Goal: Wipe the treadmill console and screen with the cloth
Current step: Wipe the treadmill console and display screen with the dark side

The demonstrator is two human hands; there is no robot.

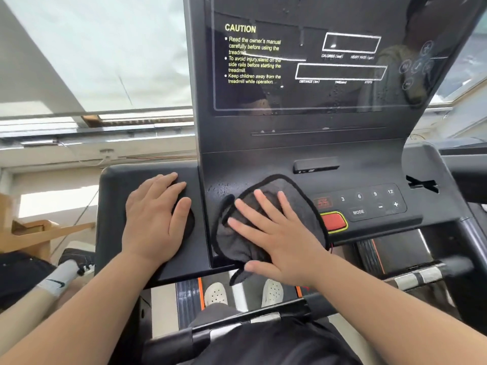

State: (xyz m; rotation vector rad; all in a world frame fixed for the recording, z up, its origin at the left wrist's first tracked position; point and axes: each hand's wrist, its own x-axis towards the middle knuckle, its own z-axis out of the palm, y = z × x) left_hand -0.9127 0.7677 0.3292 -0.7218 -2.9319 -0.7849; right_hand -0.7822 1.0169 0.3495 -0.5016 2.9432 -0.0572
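The right hand lies flat with spread fingers on the grey cloth, pressing it on the lower console just left of the red button, probably so the whole palm rubs. The left hand rests open on the side tray, gripping nothing, seemingly for support; drops remain on the screen above.

Grey cloth flat on black console — glossy screen above

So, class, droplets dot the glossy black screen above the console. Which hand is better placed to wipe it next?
Likely the right hand: it presses flat on the grey, black-edged cloth, below the glossy black screen. The left hand rests bare on the black side panel, touching no cloth.
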